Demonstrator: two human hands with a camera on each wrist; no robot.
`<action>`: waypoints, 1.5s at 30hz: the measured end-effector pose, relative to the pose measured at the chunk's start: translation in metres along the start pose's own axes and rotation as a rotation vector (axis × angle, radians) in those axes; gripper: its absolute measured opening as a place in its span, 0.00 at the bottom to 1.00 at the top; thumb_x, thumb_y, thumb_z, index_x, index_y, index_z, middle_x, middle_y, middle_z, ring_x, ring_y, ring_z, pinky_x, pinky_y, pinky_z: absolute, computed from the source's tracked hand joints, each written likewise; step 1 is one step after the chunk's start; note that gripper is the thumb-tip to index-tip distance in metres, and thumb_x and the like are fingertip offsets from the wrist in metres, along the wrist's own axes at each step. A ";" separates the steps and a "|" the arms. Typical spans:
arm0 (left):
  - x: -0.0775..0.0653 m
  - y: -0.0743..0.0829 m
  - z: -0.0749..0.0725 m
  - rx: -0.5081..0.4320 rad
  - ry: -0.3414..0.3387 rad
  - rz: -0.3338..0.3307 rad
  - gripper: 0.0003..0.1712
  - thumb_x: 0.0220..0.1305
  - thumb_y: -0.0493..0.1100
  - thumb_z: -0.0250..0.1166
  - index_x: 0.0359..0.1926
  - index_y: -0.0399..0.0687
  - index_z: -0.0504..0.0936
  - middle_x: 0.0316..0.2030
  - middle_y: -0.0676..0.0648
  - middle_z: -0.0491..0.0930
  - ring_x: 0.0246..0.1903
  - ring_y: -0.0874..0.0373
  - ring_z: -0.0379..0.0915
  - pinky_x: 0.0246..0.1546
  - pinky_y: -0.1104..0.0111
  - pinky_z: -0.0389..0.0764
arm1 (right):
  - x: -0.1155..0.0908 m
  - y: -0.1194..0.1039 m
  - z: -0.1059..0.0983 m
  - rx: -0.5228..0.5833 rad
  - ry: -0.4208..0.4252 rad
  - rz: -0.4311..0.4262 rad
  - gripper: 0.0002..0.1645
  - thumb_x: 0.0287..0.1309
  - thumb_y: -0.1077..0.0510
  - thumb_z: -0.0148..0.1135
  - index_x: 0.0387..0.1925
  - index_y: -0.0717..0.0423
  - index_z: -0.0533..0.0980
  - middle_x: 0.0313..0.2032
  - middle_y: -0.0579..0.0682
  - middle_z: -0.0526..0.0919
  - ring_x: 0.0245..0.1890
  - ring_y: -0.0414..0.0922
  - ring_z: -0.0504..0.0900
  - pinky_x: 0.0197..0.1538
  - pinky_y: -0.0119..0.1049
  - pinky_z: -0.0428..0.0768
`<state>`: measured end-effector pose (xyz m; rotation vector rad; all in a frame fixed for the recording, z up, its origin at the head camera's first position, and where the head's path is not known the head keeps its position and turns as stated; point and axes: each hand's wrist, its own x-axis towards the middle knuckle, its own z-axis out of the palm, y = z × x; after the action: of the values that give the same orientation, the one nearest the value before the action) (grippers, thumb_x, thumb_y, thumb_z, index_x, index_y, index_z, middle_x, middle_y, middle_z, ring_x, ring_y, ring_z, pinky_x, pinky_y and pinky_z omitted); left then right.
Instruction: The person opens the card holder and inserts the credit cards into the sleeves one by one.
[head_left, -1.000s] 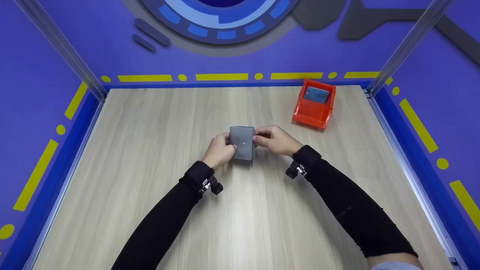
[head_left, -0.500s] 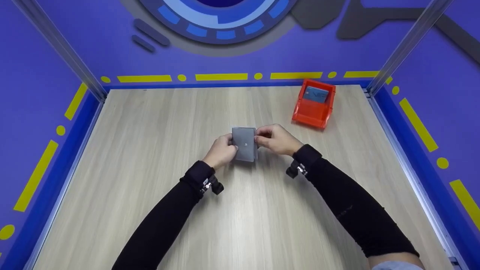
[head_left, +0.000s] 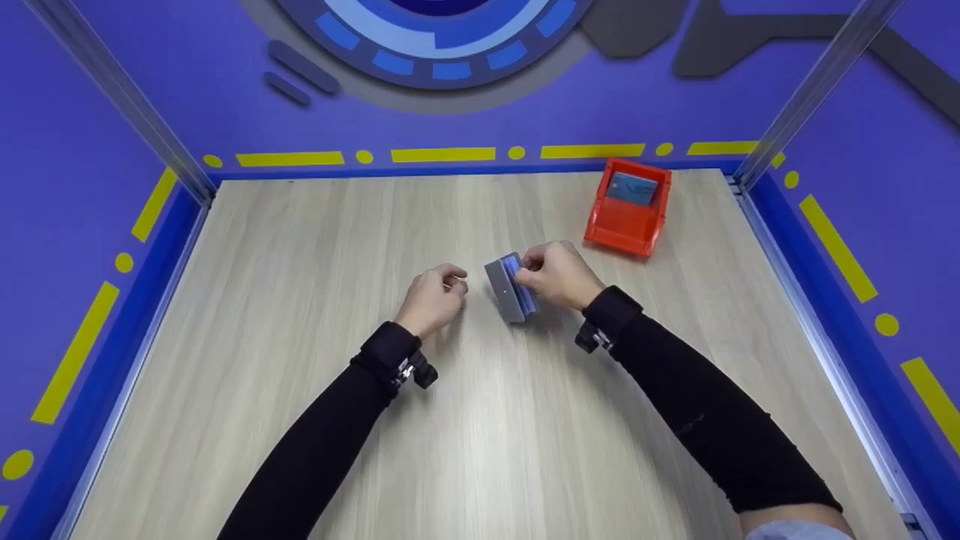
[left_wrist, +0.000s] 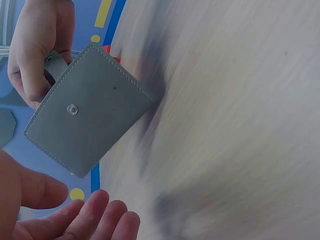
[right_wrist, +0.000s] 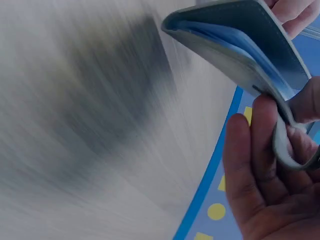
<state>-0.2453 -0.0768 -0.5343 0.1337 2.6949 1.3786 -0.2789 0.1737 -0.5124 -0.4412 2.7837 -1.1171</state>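
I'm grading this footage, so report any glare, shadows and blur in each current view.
Head view: pale glare on the table toward the bottom, soft shadows, little blur; left wrist view: table streaked by blur, dark shadows smeared, the wallet much sharper; right wrist view: table streaked too, a broad dark shadow smeared across it, the fingers clearer.

left wrist: right grip (left_wrist: 37, 52) partly hidden by wallet (left_wrist: 92, 112) | tabletop (left_wrist: 230, 120) blurred | head: card lettering (head_left: 637, 190) unreadable
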 end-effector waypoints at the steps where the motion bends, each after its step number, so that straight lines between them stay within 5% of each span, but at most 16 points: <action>1: 0.000 -0.001 -0.001 0.004 0.001 0.002 0.17 0.78 0.39 0.61 0.60 0.38 0.88 0.44 0.45 0.90 0.45 0.51 0.85 0.53 0.60 0.81 | 0.000 -0.001 0.000 -0.023 0.006 0.004 0.08 0.62 0.56 0.69 0.27 0.53 0.84 0.25 0.43 0.78 0.31 0.44 0.75 0.36 0.36 0.71; 14: -0.006 0.004 -0.002 0.009 -0.034 0.008 0.21 0.82 0.57 0.63 0.44 0.46 0.91 0.34 0.52 0.89 0.35 0.58 0.83 0.42 0.65 0.79 | -0.001 -0.010 -0.002 -0.133 0.053 0.046 0.19 0.60 0.56 0.71 0.17 0.49 0.72 0.19 0.41 0.67 0.25 0.43 0.67 0.32 0.38 0.62; 22: -0.007 0.009 0.005 0.067 -0.083 0.030 0.21 0.76 0.60 0.69 0.40 0.48 0.93 0.29 0.55 0.86 0.31 0.60 0.78 0.37 0.67 0.75 | -0.004 -0.016 0.000 -0.203 0.063 0.014 0.17 0.60 0.58 0.70 0.19 0.50 0.73 0.19 0.42 0.66 0.22 0.42 0.66 0.28 0.36 0.62; 35: -0.005 0.001 0.003 0.119 -0.031 -0.050 0.12 0.74 0.51 0.69 0.41 0.50 0.93 0.34 0.51 0.87 0.35 0.56 0.80 0.44 0.64 0.78 | -0.004 0.001 -0.004 0.066 -0.012 0.145 0.12 0.63 0.56 0.70 0.23 0.49 0.81 0.23 0.42 0.77 0.26 0.42 0.75 0.27 0.33 0.72; 45: -0.004 -0.004 -0.001 0.134 -0.041 -0.116 0.13 0.75 0.53 0.70 0.38 0.50 0.90 0.35 0.51 0.85 0.36 0.55 0.79 0.43 0.63 0.77 | -0.005 0.011 0.002 0.124 -0.036 0.212 0.14 0.65 0.54 0.67 0.23 0.49 0.81 0.25 0.44 0.79 0.27 0.42 0.80 0.30 0.33 0.80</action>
<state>-0.2411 -0.0808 -0.5367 0.0163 2.7123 1.1520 -0.2765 0.1815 -0.5214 -0.1470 2.6355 -1.2084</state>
